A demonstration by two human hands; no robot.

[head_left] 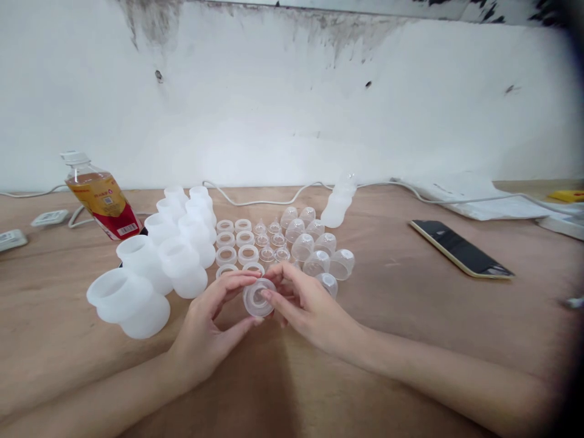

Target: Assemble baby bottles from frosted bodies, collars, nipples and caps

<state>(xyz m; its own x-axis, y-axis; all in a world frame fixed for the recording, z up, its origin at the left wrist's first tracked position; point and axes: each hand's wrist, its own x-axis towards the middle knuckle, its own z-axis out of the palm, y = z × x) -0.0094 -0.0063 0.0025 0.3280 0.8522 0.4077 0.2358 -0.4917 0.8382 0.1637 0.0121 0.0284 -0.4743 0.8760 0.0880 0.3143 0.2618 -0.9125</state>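
Between my hands, just above the table, is a translucent collar ring (pixel 250 307) with what looks like a clear bottle nipple (pixel 258 297) in its middle. My left hand (pixel 207 328) grips the ring's rim, thumb below and fingers above. The thumb of my right hand (pixel 303 304) presses at the ring's centre, while its other fingers curl behind, partly hidden. Beyond my hands lie rows of collar rings (pixel 248 253), clear nipples (pixel 278 239) and clear dome caps (pixel 316 263). Frosted baby bottles (pixel 132 301), open at the top, stand in two rows to the left.
One assembled bottle (pixel 337 204) stands at the back. A drink bottle (pixel 103 201) is at the far left, and a phone (pixel 460 248) lies on the right. A white cable (pixel 274 202) runs along the wall, passing over a white plastic bag (pixel 474 198).
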